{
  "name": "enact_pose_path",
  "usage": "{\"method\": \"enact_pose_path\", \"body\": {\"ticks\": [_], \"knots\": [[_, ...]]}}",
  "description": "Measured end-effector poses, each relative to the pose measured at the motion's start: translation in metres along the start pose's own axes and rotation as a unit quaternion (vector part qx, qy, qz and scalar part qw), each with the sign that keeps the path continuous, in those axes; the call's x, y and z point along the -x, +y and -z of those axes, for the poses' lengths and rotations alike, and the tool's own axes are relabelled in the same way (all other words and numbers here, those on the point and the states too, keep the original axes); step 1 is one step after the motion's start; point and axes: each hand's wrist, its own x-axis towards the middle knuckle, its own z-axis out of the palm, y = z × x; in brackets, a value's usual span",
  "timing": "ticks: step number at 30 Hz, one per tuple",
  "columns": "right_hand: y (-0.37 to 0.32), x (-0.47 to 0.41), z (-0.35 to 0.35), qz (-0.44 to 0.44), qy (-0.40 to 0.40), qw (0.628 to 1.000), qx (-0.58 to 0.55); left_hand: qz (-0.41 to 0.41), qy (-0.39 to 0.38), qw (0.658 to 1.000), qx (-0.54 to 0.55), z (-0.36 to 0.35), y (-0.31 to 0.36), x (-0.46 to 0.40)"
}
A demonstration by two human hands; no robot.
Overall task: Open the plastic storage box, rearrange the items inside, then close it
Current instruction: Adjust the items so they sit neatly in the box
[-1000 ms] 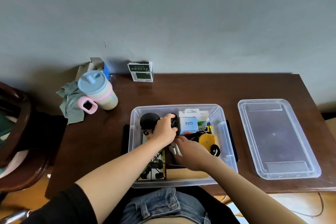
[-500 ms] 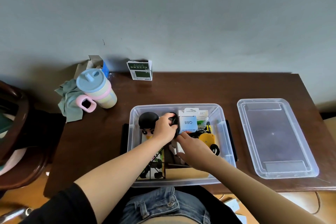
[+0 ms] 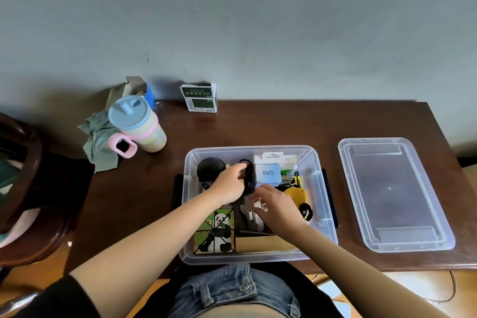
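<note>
- Left hand (image 3: 229,184) is curled around a black object (image 3: 248,175) inside the storage box (image 3: 313,160).
- Right hand (image 3: 277,205) pinches a small white item (image 3: 251,202) mid-box.
- Lid (image 3: 395,193) lies on the table (image 3: 271,126) at the box's 3 o'clock.

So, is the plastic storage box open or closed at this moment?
Open. The storage box has no cover on it; its clear lid lies flat on the table to its right, and both hands reach inside.

1. A dark brown wooden desk (image 3: 271,126) stands against the wall.
2. On it: a lidless clear storage box (image 3: 325,204), its lid (image 3: 395,193) to the right.
3. Far left: pastel cup (image 3: 140,126), grey-green cloth (image 3: 99,147), small green carton (image 3: 200,97).
</note>
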Motion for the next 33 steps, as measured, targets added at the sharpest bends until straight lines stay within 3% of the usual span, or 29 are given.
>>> {"method": "enact_pose_path", "body": {"ticks": [9,11,14,16,21,26,29,33], "knots": [[0.0,0.013,0.011,0.025,-0.13,0.983,-0.131,-0.005,-0.089,0.996,-0.006,-0.006,-0.003,0.011],[0.001,0.015,0.02,0.01,-0.111,0.985,-0.134,-0.01,-0.074,0.997,-0.021,-0.006,-0.005,0.013],[0.015,0.016,0.043,-0.054,0.002,0.996,-0.073,-0.019,-0.039,0.996,-0.071,-0.004,-0.008,0.02],[0.028,0.014,0.056,-0.098,0.028,0.995,0.008,-0.026,-0.043,0.99,-0.134,-0.003,-0.011,0.025],[0.035,-0.014,0.052,-0.112,-0.089,0.973,0.181,-0.037,-0.051,0.963,-0.261,-0.001,-0.014,0.035],[0.038,-0.035,0.037,-0.124,-0.205,0.939,0.245,-0.027,-0.049,0.981,-0.187,0.001,-0.016,0.032],[0.035,-0.038,0.035,-0.129,-0.204,0.933,0.269,-0.043,-0.043,0.987,-0.151,0.0,-0.014,0.028],[0.033,-0.029,0.049,-0.14,-0.173,0.95,0.221,-0.087,-0.039,0.988,-0.122,-0.006,-0.008,0.026]]}}
